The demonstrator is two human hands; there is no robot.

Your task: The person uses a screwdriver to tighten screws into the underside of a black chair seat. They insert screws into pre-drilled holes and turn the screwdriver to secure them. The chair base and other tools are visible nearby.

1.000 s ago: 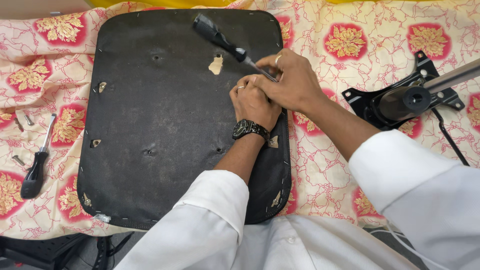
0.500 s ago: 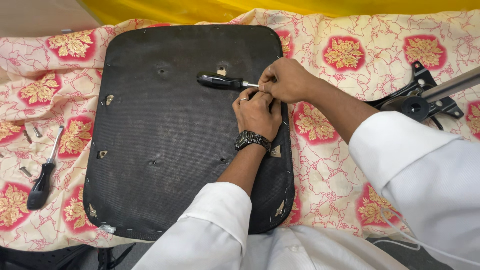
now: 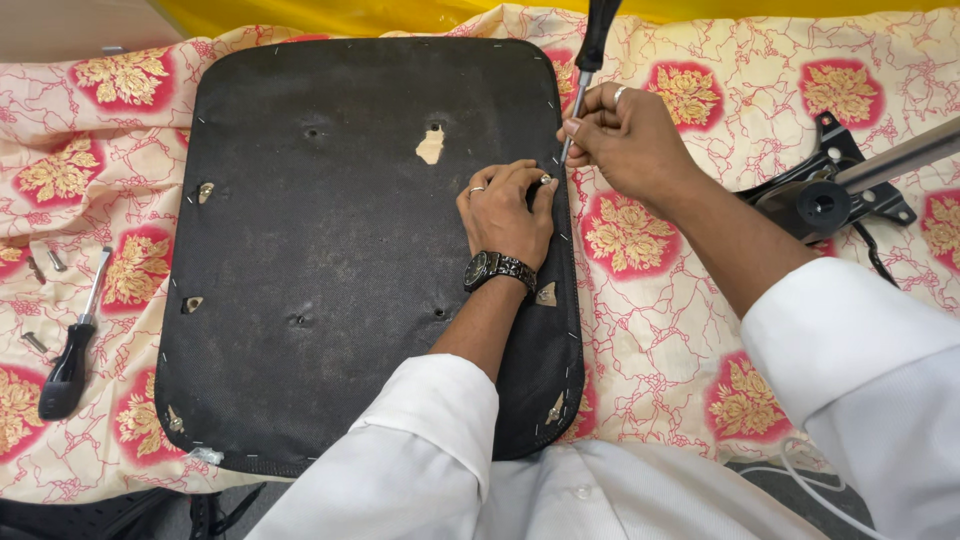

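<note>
- Now, your right hand (image 3: pixel 625 135), upper centre-right of the frame, is closed around the shank of a screwdriver (image 3: pixel 590 70); its black handle rises out of the top edge and its tip comes down at the right rim of the seat base (image 3: pixel 330 260).
- Your left hand (image 3: pixel 505 210) lies curled on the base, fingertips pinching a small bright fastener (image 3: pixel 546 181) right where the tip lands. It looks like a screw, though it is too small to be sure.
- Keep the shank upright over the fastener; a tilted blade is likely to slip off and gouge the black fabric.
- Hold the pinch only until the tip is seated, then move those fingers clear of the blade.
- Press down through the handle, not the shank, when turning, I'd judge; a grip this low gives little torque.
- The base lies flat, underside up, on the flowered cloth (image 3: pixel 650 330), so lean some weight on your left palm to stop it sliding.
- A second screwdriver (image 3: pixel 70 350) and loose bolts (image 3: pixel 45 265) sit at the left edge; the chair mechanism (image 3: pixel 830 195) lies at the right, well apart.
</note>
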